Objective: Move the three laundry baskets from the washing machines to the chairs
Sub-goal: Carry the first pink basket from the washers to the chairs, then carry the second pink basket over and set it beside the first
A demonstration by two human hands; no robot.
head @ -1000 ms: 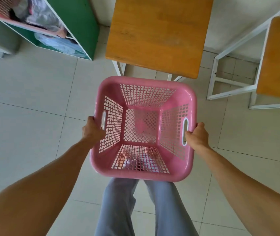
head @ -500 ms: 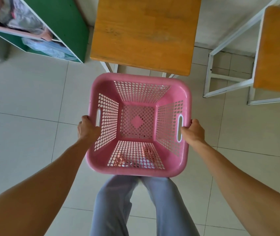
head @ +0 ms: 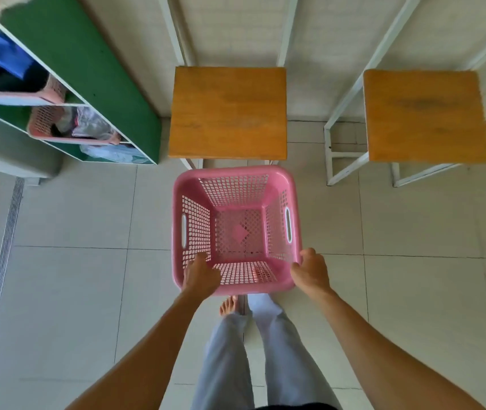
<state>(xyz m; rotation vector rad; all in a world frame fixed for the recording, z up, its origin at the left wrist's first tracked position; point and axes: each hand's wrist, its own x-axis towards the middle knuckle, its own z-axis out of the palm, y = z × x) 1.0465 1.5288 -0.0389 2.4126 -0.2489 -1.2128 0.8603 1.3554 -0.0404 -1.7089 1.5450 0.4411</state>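
Both arms reach forward; left hand (head: 200,276) and right hand (head: 311,272) each grip closed on the empty pink perforated plastic basket's (head: 236,229) near corners (thumbs inside).

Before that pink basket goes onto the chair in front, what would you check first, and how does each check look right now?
1. Left hand grips basket rim: ok.
2. Right hand grips rim: ok.
3. Nearest chair seat is bare: ok.
4. Basket is empty: ok.
5. Basket raised above seat height: cannot tell.
6. Floor between feet and chair is free: ok.
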